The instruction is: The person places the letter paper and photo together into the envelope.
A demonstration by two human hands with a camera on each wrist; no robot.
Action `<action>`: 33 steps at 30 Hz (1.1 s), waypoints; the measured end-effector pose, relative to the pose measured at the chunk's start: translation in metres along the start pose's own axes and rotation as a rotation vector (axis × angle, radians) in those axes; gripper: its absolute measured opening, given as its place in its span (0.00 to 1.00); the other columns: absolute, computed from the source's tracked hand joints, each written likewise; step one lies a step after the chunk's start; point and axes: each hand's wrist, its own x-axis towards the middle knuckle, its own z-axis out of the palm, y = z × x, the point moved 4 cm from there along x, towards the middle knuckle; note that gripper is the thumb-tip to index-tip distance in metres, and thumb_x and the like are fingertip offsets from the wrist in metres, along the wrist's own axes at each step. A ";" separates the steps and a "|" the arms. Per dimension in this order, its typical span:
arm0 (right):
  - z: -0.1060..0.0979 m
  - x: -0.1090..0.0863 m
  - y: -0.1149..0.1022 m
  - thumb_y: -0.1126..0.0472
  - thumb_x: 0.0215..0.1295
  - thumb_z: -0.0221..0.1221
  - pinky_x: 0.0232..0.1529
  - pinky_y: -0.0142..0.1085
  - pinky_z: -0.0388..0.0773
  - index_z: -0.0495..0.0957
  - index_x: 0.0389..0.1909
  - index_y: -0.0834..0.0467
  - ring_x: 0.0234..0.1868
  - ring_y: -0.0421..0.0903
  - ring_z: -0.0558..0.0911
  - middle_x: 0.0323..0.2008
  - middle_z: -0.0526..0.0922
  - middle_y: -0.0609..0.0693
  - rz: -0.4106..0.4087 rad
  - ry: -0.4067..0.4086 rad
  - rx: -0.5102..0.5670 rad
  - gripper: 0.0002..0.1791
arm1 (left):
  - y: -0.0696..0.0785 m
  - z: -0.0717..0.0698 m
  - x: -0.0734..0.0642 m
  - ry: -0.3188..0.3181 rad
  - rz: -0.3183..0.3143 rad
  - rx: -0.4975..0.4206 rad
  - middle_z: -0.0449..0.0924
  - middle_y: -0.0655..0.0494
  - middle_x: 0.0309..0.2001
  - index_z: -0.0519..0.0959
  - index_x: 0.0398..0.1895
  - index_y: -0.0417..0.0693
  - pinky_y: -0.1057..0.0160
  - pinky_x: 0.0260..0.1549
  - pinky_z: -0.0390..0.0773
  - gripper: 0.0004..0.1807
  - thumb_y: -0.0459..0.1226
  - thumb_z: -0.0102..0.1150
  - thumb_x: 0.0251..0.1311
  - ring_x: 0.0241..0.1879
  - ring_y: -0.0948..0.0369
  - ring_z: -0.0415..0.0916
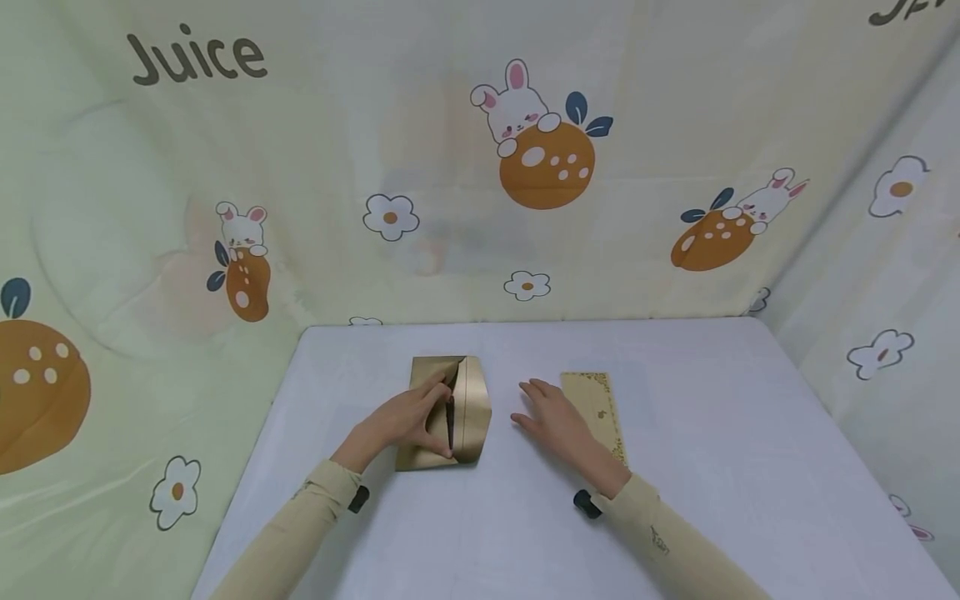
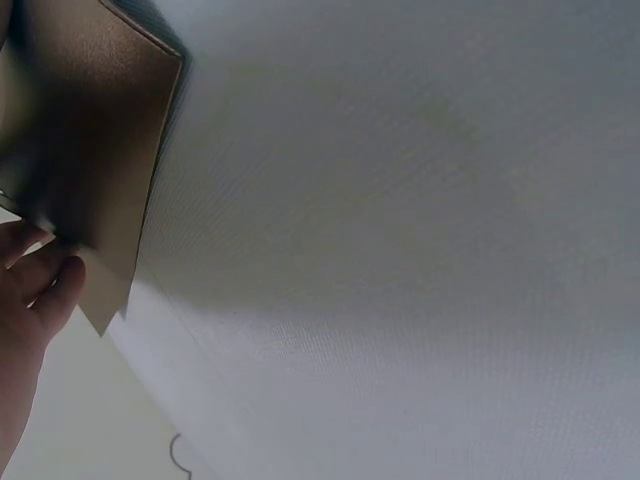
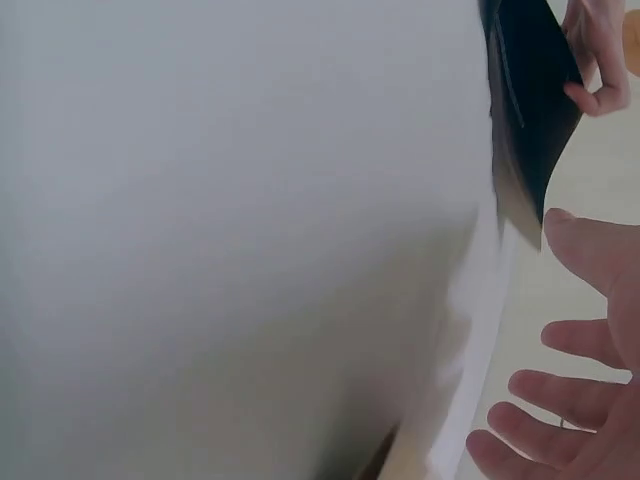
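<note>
The step in hand looks to be parting the mouth of a metallic gold, rectangular paper envelope with a folded flap (image 1: 476, 408). The left hand (image 1: 405, 417) grips it at that mouth, thumb and fingers curled at the edge, a dark gap showing between panel and flap. Right of the envelope, the right hand (image 1: 558, 425) holds nothing, its fingers spread and pointing toward it, well apart. A pale gold, oblong card with an ornate border (image 1: 597, 408) lies farther right, partly behind that hand. The next move seems to call for a steady gap and careful right fingertips.
</note>
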 end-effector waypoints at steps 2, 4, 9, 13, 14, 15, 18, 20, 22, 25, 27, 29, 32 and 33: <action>-0.003 -0.006 0.009 0.48 0.67 0.65 0.65 0.54 0.71 0.71 0.66 0.64 0.66 0.63 0.73 0.66 0.73 0.66 0.021 0.001 -0.001 0.34 | 0.000 0.000 0.001 -0.006 -0.006 0.004 0.48 0.38 0.80 0.63 0.60 0.56 0.50 0.50 0.79 0.51 0.71 0.72 0.37 0.47 0.49 0.79; -0.006 -0.011 0.018 0.48 0.67 0.64 0.65 0.56 0.70 0.70 0.67 0.64 0.67 0.64 0.72 0.67 0.72 0.66 0.048 -0.002 0.003 0.34 | 0.000 0.000 0.001 -0.008 -0.012 0.006 0.48 0.38 0.80 0.63 0.60 0.56 0.50 0.49 0.79 0.51 0.71 0.72 0.36 0.45 0.50 0.78; -0.016 -0.021 0.040 0.49 0.68 0.64 0.64 0.59 0.70 0.70 0.66 0.67 0.66 0.66 0.72 0.66 0.71 0.69 0.090 0.006 0.008 0.34 | -0.001 0.001 -0.001 -0.009 -0.029 0.011 0.48 0.39 0.80 0.63 0.59 0.57 0.50 0.50 0.79 0.51 0.71 0.72 0.36 0.47 0.50 0.78; -0.029 -0.030 0.056 0.52 0.71 0.61 0.62 0.63 0.69 0.69 0.66 0.70 0.65 0.70 0.71 0.66 0.70 0.73 0.129 0.020 0.018 0.32 | -0.002 0.002 0.000 -0.009 -0.028 0.011 0.48 0.39 0.80 0.63 0.59 0.58 0.49 0.52 0.78 0.51 0.72 0.71 0.36 0.50 0.48 0.78; -0.033 -0.032 0.060 0.53 0.72 0.60 0.62 0.63 0.69 0.69 0.66 0.71 0.65 0.71 0.71 0.65 0.70 0.74 0.141 0.028 0.020 0.31 | -0.002 0.002 0.000 -0.009 -0.024 0.008 0.48 0.39 0.80 0.63 0.59 0.58 0.49 0.52 0.78 0.51 0.72 0.71 0.36 0.50 0.49 0.78; -0.035 -0.035 0.064 0.55 0.73 0.59 0.61 0.64 0.69 0.68 0.66 0.72 0.65 0.72 0.70 0.65 0.69 0.74 0.160 0.032 0.022 0.30 | -0.001 0.002 0.001 -0.010 -0.021 0.007 0.48 0.39 0.80 0.63 0.59 0.57 0.50 0.51 0.78 0.51 0.71 0.71 0.36 0.49 0.49 0.78; -0.043 -0.041 0.074 0.58 0.74 0.56 0.60 0.64 0.70 0.65 0.67 0.74 0.63 0.75 0.70 0.64 0.68 0.77 0.223 0.041 0.030 0.29 | 0.000 0.001 0.001 -0.010 -0.012 0.009 0.47 0.39 0.80 0.63 0.59 0.57 0.52 0.48 0.79 0.50 0.71 0.72 0.37 0.44 0.52 0.77; -0.048 -0.045 0.079 0.59 0.75 0.55 0.57 0.64 0.72 0.62 0.67 0.77 0.60 0.76 0.71 0.62 0.67 0.79 0.281 0.038 0.033 0.30 | 0.001 0.000 0.001 -0.010 -0.004 0.011 0.47 0.39 0.80 0.63 0.59 0.56 0.54 0.44 0.78 0.50 0.70 0.72 0.37 0.40 0.54 0.76; -0.050 -0.047 0.083 0.59 0.75 0.54 0.54 0.64 0.73 0.57 0.68 0.80 0.58 0.79 0.70 0.61 0.65 0.82 0.341 0.020 0.046 0.33 | 0.001 -0.001 0.001 -0.006 0.002 0.013 0.47 0.38 0.80 0.63 0.59 0.56 0.55 0.42 0.78 0.50 0.70 0.72 0.37 0.38 0.55 0.75; -0.050 -0.048 0.086 0.54 0.75 0.54 0.50 0.65 0.75 0.51 0.69 0.82 0.57 0.81 0.69 0.61 0.61 0.84 0.430 -0.025 0.053 0.40 | 0.002 -0.002 0.001 -0.002 0.002 0.012 0.48 0.39 0.80 0.63 0.58 0.55 0.55 0.42 0.78 0.50 0.69 0.73 0.37 0.38 0.55 0.75; -0.048 -0.047 0.087 0.51 0.74 0.55 0.49 0.66 0.75 0.47 0.70 0.82 0.59 0.82 0.66 0.63 0.58 0.84 0.479 -0.062 0.061 0.44 | 0.002 -0.002 0.001 0.003 -0.001 0.013 0.48 0.39 0.79 0.63 0.58 0.56 0.53 0.44 0.78 0.49 0.68 0.74 0.37 0.40 0.53 0.76; -0.046 -0.046 0.087 0.50 0.74 0.56 0.49 0.66 0.75 0.45 0.71 0.81 0.60 0.82 0.65 0.64 0.56 0.84 0.514 -0.094 0.059 0.47 | 0.002 -0.002 0.001 0.002 -0.005 0.020 0.48 0.39 0.80 0.63 0.58 0.56 0.52 0.45 0.79 0.49 0.68 0.75 0.37 0.42 0.52 0.77; -0.043 -0.044 0.088 0.52 0.73 0.57 0.50 0.65 0.75 0.44 0.71 0.81 0.61 0.82 0.64 0.64 0.56 0.84 0.533 -0.121 0.082 0.47 | 0.002 -0.001 0.001 -0.001 -0.006 0.022 0.48 0.40 0.80 0.63 0.58 0.56 0.52 0.46 0.79 0.49 0.68 0.74 0.37 0.43 0.51 0.77; -0.043 -0.043 0.089 0.53 0.72 0.58 0.51 0.65 0.74 0.45 0.71 0.81 0.60 0.82 0.65 0.63 0.57 0.84 0.532 -0.124 0.093 0.46 | 0.002 0.000 0.001 -0.003 -0.005 0.022 0.48 0.40 0.80 0.63 0.58 0.56 0.52 0.45 0.79 0.49 0.69 0.74 0.37 0.43 0.51 0.77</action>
